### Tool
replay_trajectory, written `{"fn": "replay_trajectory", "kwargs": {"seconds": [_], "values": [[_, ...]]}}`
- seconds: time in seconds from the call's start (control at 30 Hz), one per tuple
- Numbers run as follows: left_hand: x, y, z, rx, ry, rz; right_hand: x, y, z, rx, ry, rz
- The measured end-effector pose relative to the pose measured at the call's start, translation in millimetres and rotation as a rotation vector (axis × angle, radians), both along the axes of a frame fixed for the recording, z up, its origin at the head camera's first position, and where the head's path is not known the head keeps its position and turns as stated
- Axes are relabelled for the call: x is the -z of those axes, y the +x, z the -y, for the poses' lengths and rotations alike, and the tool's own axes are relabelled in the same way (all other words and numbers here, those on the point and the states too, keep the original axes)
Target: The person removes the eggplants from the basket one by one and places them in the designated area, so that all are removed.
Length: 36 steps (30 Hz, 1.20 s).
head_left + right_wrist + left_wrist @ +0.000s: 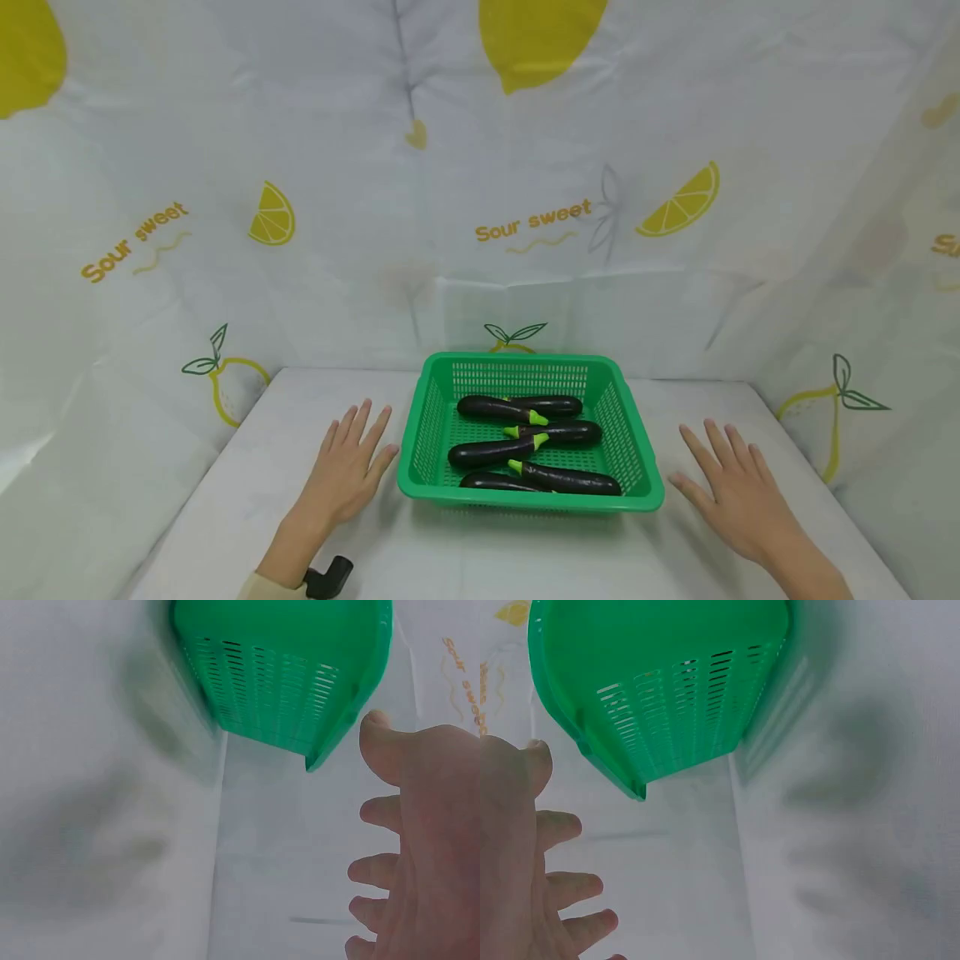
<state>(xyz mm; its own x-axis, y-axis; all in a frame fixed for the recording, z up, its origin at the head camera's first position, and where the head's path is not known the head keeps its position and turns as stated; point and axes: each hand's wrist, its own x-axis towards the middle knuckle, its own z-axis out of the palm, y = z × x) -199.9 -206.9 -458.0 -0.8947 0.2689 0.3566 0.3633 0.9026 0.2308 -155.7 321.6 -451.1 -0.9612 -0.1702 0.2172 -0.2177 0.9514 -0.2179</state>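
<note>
Beyond both hands: white sheet (360,283) printed with lemons (555,37). Beneath the hands: white table (465,562). Between the hands, just beside both thumbs: green slatted basket (528,499). To either side of the basket: left hand (349,475) and right hand (738,504), both spread wide, palms down, fingers straight, with nothing held. Between the hands, inside the basket: six dark eggplants (491,452), several green stems showing. At the left wrist: small black device (330,577).

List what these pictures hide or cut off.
Head: lower side of the front-left glossy dark-purple eggplant, behind the rim of the green plastic basket.
Left wrist: part of the bare left hand, cut by the left edge.
Right wrist: every eggplant, behind the basket's wall.
</note>
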Motion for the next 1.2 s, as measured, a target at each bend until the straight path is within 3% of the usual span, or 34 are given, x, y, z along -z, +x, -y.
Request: {"fn": "replay_trajectory", "kwargs": {"seconds": [0.33,0.6,0.8,0.97,1.2], "values": [[-4.8,1.3,-9.4,0.067,0.134,0.001,-22.7,0.1,14.1,-0.076,-0.050,-0.084],[-6.4,4.3,-18.6,0.059,0.322,0.135,-44.6,-3.8,31.8,-0.128,-0.110,-0.022],[-2.5,2.2,-24.8,0.099,0.487,0.213,-57.3,-5.6,45.7,-0.158,-0.142,0.003],[3.3,2.1,-28.3,0.122,0.599,0.266,-61.7,-9.8,58.2,-0.174,-0.166,0.050],[6.9,1.0,-32.3,0.116,0.689,0.327,-62.9,-20.8,74.2,-0.209,-0.233,0.110]]}}
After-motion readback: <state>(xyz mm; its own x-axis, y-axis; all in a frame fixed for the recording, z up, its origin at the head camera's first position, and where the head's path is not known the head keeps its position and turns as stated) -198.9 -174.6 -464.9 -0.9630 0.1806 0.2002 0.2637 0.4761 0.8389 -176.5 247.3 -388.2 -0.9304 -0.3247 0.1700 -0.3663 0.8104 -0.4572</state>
